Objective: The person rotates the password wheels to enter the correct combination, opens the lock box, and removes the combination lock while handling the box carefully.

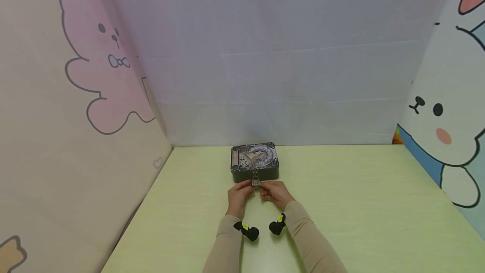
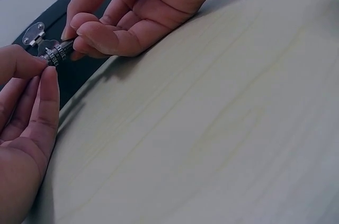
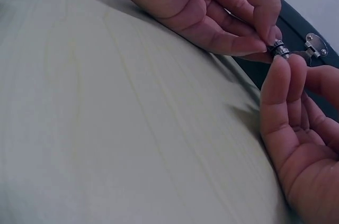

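Note:
A small combination padlock (image 1: 256,181) hangs from the metal hasp (image 2: 35,33) on the front of a dark tin box (image 1: 254,158) with a patterned, illustrated lid. Its numbered dials (image 2: 55,53) show between the fingertips in the left wrist view. My left hand (image 1: 238,199) pinches the padlock from the left with thumb and fingers. From the right, my right hand (image 1: 278,193) pinches its other end, thumb and index finger meeting on it. Fingers cover part of the lock body, and the digits are too small to read. The lid is down.
The box stands on a pale yellow-green table (image 1: 341,205), near the back wall (image 1: 280,75). Printed rabbit figures decorate the side walls. A black wrist camera (image 1: 250,233) is strapped to the left sleeve, another black camera (image 1: 277,226) to the right one.

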A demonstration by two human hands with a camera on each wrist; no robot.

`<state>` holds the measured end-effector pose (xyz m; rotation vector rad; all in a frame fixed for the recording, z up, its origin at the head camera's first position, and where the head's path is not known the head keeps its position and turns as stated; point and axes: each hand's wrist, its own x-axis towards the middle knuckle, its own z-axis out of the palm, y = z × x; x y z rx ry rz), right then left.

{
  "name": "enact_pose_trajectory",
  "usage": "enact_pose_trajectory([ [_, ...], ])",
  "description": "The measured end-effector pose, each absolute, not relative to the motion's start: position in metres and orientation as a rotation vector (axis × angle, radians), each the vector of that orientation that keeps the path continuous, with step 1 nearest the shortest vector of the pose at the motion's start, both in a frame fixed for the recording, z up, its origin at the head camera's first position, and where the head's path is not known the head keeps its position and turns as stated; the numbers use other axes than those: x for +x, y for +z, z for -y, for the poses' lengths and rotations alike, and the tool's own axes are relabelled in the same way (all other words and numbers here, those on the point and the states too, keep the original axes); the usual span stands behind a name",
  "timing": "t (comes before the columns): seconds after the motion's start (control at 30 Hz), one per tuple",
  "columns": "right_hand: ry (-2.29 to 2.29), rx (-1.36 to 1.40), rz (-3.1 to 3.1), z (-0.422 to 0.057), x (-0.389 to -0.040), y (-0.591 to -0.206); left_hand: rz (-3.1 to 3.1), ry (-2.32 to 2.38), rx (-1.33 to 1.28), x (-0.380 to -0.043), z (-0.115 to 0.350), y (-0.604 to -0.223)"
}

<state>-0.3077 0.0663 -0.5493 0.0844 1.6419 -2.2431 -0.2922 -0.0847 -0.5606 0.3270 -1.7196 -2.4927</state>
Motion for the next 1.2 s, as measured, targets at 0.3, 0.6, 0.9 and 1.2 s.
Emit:
enact_pose_trajectory([
  [0.3,-2.241,0.092,-1.642,-0.066,-0.308,-0.549,1.727,-2.528,0.304,-0.292,0.087,-0.56],
  [0.6,-2.236,0.076,-1.641,-0.066,-0.309,-0.549,1.746,-2.51,0.279,-0.276,0.085,-0.536],
  [0.9,-2.234,0.085,-1.656,-0.066,-0.308,-0.55,1.745,-2.461,0.322,-0.292,0.084,-0.562],
  [1.2,-2.231,0.085,-1.656,-0.066,-0.308,-0.551,1.757,-2.438,0.322,-0.291,0.084,-0.56],
])
